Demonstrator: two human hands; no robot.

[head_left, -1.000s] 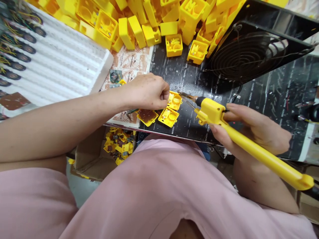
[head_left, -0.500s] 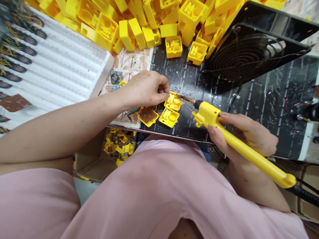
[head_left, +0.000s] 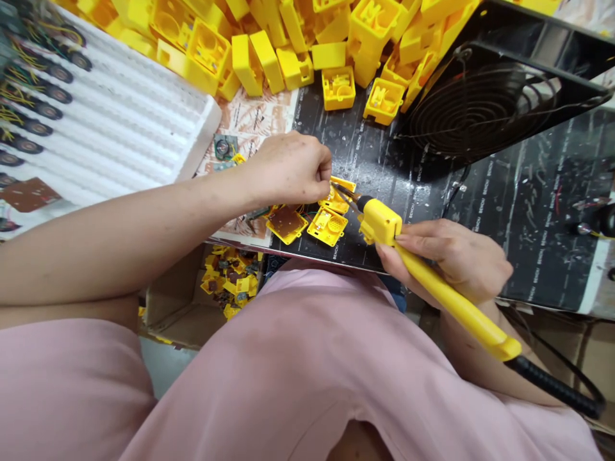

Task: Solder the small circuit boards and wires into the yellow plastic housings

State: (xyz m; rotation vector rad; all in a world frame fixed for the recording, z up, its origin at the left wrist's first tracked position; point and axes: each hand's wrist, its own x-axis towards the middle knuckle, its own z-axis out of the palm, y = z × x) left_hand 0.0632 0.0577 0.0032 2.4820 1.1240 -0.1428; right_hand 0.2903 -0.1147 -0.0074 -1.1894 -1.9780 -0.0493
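My right hand [head_left: 446, 256] is wrapped round a yellow soldering iron [head_left: 432, 278] with a black cable. The iron's dark tip points left at an open yellow case half [head_left: 342, 200], close to my left fingertips. My left hand [head_left: 300, 169] is closed in a pinch over the left edge of that case half; what it pinches is too small to name. Just below lies a second yellow case half [head_left: 328, 225] with a round speaker grille. Left of it is a yellow cover with a brown board [head_left: 287, 223], with thin wires beside it.
Many yellow housings [head_left: 206, 54] are piled at the back. A black fan [head_left: 480, 102] stands at the back right. At left is a white foam tray [head_left: 139, 109] with wired speakers. Below the table edge, a cardboard box [head_left: 177, 304] holds yellow parts.
My right hand has moved left with the soldering iron, bringing its tip nearer my left fingertips. My left hand has shifted only slightly to the right in view.
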